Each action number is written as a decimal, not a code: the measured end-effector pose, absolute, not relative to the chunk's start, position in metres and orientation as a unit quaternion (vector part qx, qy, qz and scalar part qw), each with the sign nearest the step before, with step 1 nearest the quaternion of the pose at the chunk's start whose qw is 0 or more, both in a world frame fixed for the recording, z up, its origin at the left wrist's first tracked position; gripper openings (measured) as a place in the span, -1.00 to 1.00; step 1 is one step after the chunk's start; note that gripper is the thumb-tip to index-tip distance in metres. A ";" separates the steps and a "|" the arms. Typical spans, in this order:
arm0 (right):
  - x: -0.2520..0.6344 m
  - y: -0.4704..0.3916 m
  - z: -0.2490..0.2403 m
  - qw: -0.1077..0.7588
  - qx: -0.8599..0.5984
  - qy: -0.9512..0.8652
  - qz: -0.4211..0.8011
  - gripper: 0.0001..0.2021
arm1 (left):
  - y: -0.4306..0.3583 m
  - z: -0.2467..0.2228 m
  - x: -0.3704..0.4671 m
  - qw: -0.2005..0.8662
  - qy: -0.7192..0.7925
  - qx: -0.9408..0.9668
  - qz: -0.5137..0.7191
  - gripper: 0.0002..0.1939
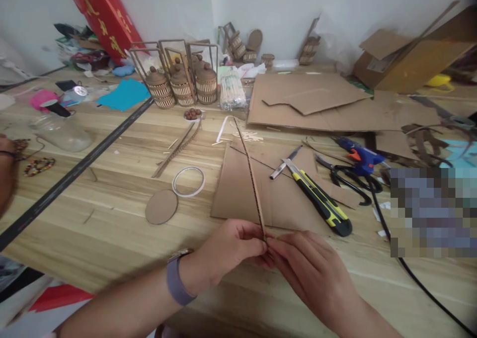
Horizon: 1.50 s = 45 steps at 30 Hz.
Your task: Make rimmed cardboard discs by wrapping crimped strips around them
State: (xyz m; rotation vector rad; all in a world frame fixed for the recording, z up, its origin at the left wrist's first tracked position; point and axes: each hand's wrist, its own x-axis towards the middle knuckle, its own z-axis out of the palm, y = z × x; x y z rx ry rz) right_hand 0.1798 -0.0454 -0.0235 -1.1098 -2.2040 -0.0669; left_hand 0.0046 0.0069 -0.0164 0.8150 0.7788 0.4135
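A long, narrow cardboard strip [250, 171] stands out away from me, its corrugated edge facing up. Its near end is pinched in my left hand [238, 243], which wears a watch with a purple band. My right hand [313, 258] meets it there, fingers closed at the same end; the fingertips partly hide the strip. Beyond my hands lies a cardboard sheet [233, 189], with a yellow and black utility knife [320, 199] and a marker-like pen [285, 164] on it. Left of the sheet are a cardboard disc [161, 207] and a white ring [188, 182].
Black scissors [346, 176] and a blue glue gun [359, 154] with a black cord lie right. Several small lidded baskets [179, 84] with tall handles stand at the back. Large cardboard [309, 99] lies behind. Another person's arm [5, 174] rests at the left edge, near a jar [61, 131].
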 end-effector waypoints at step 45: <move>0.175 -0.044 -0.030 0.320 -0.570 -0.707 0.269 -0.79 | -0.001 -0.022 0.009 0.782 0.355 0.462 0.220 -0.81</move>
